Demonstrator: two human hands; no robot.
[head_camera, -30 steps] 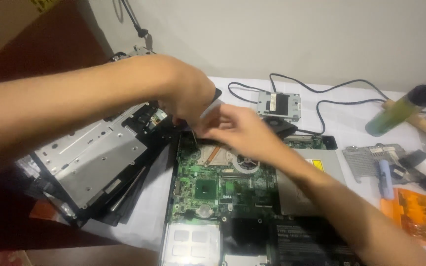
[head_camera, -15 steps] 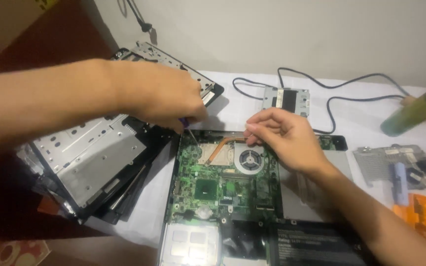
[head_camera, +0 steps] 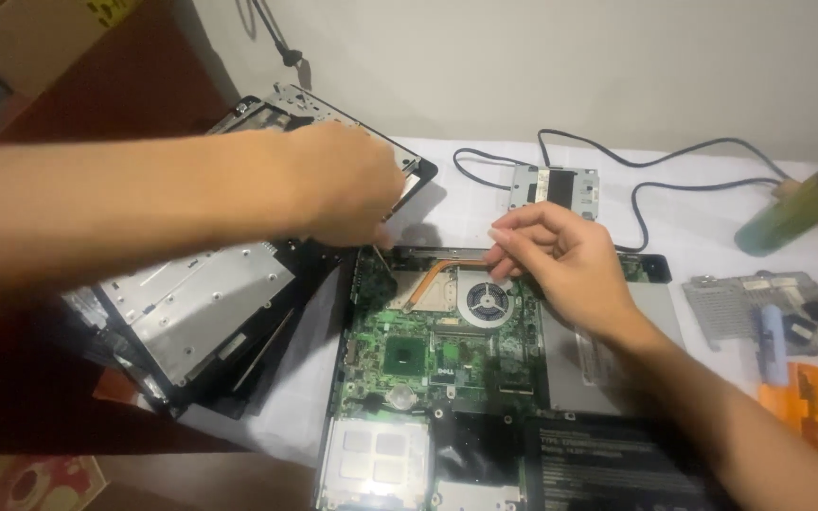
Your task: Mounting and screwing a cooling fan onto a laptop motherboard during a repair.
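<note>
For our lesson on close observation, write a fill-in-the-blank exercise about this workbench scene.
1. The left hand holds a thin tool over the green ____ of the opened laptop.
2. The right hand rests beside the round cooling ____.
3. A black ____ loops across the white table.

Missing words: circuit board; fan; cable

The left arm reaches in from nine o'clock, its forearm level, and the left hand (head_camera: 347, 185) is curled into a loose fist, knuckles up. The right arm enters from five o'clock; the right hand (head_camera: 560, 260) has its fingers bent, fingertips pointing toward nine o'clock.
</note>
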